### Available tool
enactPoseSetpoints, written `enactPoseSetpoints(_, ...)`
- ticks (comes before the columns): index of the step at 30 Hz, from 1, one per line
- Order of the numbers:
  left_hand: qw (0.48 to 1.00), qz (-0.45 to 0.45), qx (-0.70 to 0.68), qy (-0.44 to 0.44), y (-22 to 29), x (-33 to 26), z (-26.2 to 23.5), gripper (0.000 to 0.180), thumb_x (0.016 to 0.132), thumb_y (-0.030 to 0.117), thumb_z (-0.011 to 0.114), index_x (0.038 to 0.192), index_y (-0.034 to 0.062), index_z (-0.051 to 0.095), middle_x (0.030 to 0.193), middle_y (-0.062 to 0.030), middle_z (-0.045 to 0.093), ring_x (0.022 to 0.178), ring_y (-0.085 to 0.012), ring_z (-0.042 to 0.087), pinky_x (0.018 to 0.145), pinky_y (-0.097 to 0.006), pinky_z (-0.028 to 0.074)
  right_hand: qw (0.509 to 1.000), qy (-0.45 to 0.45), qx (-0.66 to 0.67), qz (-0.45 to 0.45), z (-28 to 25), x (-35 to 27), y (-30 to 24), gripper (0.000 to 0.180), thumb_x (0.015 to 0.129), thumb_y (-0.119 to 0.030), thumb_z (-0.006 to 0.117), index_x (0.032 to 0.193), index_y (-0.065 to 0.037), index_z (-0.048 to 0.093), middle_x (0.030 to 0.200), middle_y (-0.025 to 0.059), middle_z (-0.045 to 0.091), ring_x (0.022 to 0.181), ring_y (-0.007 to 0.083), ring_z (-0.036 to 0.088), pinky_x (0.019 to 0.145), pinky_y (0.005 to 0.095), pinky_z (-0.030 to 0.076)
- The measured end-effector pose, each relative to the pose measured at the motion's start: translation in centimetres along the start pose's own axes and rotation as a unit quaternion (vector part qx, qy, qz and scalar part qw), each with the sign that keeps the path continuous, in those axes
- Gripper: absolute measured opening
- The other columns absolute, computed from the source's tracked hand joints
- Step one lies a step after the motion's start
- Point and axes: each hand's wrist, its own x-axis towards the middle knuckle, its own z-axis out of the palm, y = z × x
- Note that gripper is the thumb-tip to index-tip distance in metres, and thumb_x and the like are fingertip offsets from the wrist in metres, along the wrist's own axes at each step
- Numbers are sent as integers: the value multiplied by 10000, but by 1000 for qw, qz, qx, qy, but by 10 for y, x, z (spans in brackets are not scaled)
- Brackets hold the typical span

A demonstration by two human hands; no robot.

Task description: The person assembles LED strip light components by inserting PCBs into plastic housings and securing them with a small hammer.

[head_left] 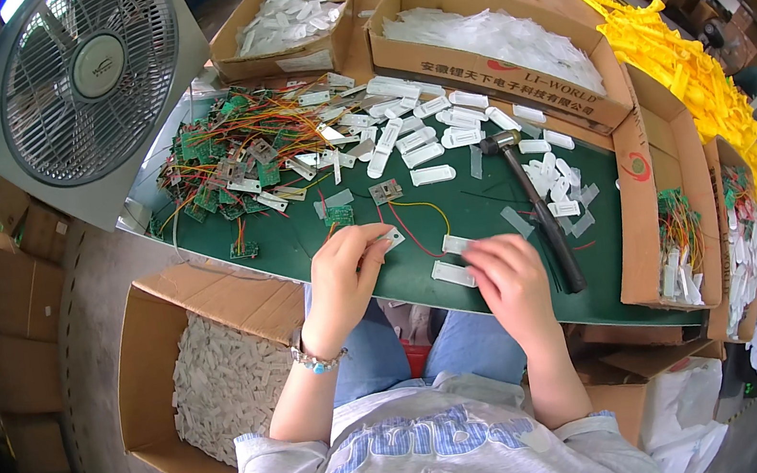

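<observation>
A: What does the left hand (349,265) do?
B: Its thumb and forefinger are pinching a small pale plate (393,237), just above the near edge of the green worktop (480,198).
A: And the right hand (508,278)?
B: Its fingers are bent, with the tips at a white strip (456,244). I cannot tell if they grip it or only touch it. Another white strip, a framed one (453,273), lies just beside these fingers, nearer to the person.
A: What is between the hands and the far side?
B: A small metal-coloured module (386,192) lies there, with a red wire (409,232) and a yellow wire (438,209) which run toward the right hand. To its left is a green circuit board (339,216).
A: Where is the hammer (539,204)?
B: It lies to the right of the right hand, its head pointing away from the person, beside many white pieces (554,178).
A: And farther to the left?
B: A big heap of circuit boards (217,153) with tangled wires is there, and behind it stands a grey fan (91,83).
</observation>
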Motion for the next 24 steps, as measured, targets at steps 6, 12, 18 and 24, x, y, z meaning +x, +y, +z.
enactPoseSetpoints(6, 1000, 5, 7, -22, -9, -5, 18, 156, 912, -34, 635, 1059, -10, 684, 845, -99, 664, 686, -163, 634, 619, -280, 501, 994, -3, -110, 29, 2, 7, 12, 296, 781, -18, 741, 1073, -50, 708, 1057, 49, 705, 953, 252, 663, 795, 389, 531)
enactPoseSetpoints(12, 1000, -9, 14, -1, -7, -6, 21, 125, 889, 29, 690, 1014, 27, 694, 803, -118, 659, 708, -269, 652, 633, -355, 515, 970, 179, -147, -78, -44, 26, 5, 405, 721, 78, 764, 1113, -23, 735, 990, 91, 695, 854, 265, 672, 720, 365, 555)
enactPoseSetpoints(18, 999, -45, 17, -18, -5, -7, 15, 97, 909, 28, 661, 1002, 17, 687, 769, -120, 624, 667, -263, 619, 606, -360, 484, 818, 424, -389, 24, -142, 1, 19, 262, 907, 54, 669, 1160, 19, 729, 1135, 162, 689, 983, 302, 668, 839, 402, 553)
enactPoseSetpoints(24, 998, -48, -2, -29, -6, -6, 16, 100, 912, 21, 661, 1007, -1, 684, 788, -125, 638, 676, -248, 629, 605, -341, 485, 759, 400, -487, 166, -195, -74, 69, 169, 943, -18, 657, 1089, 27, 732, 1115, 149, 719, 977, 305, 697, 855, 399, 558)
